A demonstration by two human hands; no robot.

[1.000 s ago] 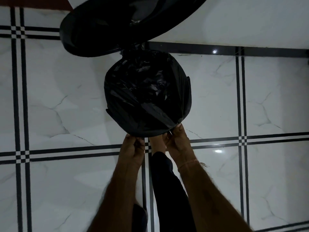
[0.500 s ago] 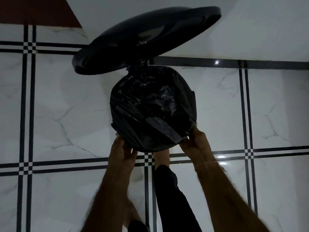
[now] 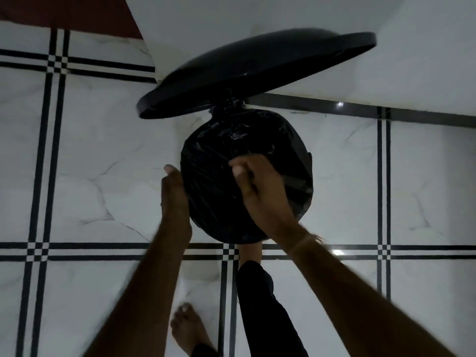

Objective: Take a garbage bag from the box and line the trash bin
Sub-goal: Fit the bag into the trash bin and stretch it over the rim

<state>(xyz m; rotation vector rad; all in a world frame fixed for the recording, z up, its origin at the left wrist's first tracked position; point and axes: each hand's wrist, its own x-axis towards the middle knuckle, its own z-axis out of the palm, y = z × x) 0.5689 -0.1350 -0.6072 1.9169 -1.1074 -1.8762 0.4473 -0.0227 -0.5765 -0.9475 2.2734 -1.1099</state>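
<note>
1. The garbage bag [image 3: 231, 161] is seen draped over the mouth of the trash bin [image 3: 307, 176], its black film covering the opening.
2. The right hand [image 3: 260, 189], held at the near rim half a second ago, is now laid over the middle of the bag, fingers curled on the film; pushing-in is judged to be under way.
3. The left hand [image 3: 173, 194] has been moved up the bin's left side, flat and open.
4. The lid [image 3: 257, 70] is held raised; a foot [image 3: 251, 249] sits at the bin's base on the tiled floor [image 3: 103, 155].
</note>
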